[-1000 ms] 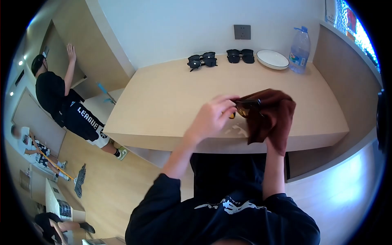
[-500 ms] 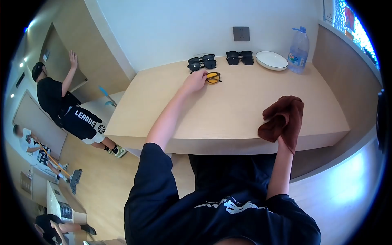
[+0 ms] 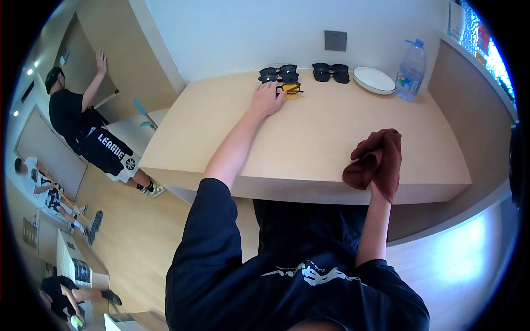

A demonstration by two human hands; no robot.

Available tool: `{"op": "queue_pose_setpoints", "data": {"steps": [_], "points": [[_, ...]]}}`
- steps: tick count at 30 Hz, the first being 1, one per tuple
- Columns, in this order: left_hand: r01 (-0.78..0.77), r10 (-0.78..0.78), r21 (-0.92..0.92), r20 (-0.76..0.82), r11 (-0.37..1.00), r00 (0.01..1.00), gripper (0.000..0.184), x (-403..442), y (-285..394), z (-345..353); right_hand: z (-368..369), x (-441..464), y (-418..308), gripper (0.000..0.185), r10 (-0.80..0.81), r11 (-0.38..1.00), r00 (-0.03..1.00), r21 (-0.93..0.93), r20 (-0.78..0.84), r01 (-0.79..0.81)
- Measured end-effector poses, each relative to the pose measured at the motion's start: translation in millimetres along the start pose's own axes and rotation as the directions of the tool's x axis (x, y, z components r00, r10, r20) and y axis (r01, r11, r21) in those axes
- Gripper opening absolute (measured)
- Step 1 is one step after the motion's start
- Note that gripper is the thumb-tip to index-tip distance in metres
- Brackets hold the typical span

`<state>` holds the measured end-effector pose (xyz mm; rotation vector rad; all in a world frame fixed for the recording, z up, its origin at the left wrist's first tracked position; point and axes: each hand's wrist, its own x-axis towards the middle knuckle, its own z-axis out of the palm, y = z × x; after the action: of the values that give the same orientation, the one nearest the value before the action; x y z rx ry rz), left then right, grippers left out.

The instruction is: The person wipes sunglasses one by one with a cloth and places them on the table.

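My left hand reaches over the table toward the back. Its fingers are at the left end of a pair of glasses with yellow lenses, partly covering the frame. Just behind them lie dark sunglasses, apparently more than one pair close together. Another pair of dark sunglasses sits to the right. Over the front edge of the table, my right hand holds a brown cloth, which drapes over the fingers and hides most of them.
A white plate and a clear plastic bottle stand at the back right of the wooden table. A raised panel borders the right side. At left, a person touches a door, another holds a mop, and a third sits.
The yellow-lensed glasses have moved back, closer to the dark sunglasses, with my left hand at them. My right hand with the cloth has shifted slightly left. The view has moved a little.
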<state>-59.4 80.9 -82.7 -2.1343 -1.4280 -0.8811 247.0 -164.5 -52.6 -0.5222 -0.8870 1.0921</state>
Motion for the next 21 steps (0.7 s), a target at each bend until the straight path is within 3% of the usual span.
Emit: {"op": "queue_pose_setpoints", "data": {"steps": [2,7,9,11,12,17,21], "points": [[0.101,-0.1,-0.002,0.131,0.995,0.986,0.051,4.6,3.2,-6.3,3.1,-0.3,-1.7,0.017,0.003,0.999,1.0,0.036,-0.002,-0.003],[0.115,-0.107,-0.05,0.142,0.992,0.984,0.052,10.8,-7.6,4.0,1.5,-2.2,2.1,0.017,0.015,1.0,1.0,-0.003,0.017,-0.015],[0.115,-0.11,-0.031,0.136,0.993,0.985,0.051,12.5,-7.4,4.9,3.1,-2.6,2.6,0.018,0.009,1.0,1.0,0.01,0.01,-0.009],[0.13,-0.128,0.109,-0.025,0.986,0.991,0.049,11.1,-5.3,9.0,4.7,-2.3,2.9,0.018,0.0,1.0,1.0,0.018,-0.002,0.0],[0.13,-0.128,0.104,-0.022,0.986,0.992,0.049,11.1,-2.4,4.9,5.3,-2.8,4.5,0.018,-0.014,1.0,1.0,0.018,-0.021,0.014],[-0.02,0.021,0.103,-0.014,0.995,1.0,0.039,6.3,-0.7,-7.2,4.0,-5.4,0.5,0.016,0.041,0.999,0.998,-0.035,0.041,-0.039],[-0.037,0.033,0.107,0.044,0.994,0.999,0.033,9.8,0.9,-7.5,6.3,-4.5,1.8,0.015,0.006,1.0,0.999,0.013,0.036,-0.007]]}}
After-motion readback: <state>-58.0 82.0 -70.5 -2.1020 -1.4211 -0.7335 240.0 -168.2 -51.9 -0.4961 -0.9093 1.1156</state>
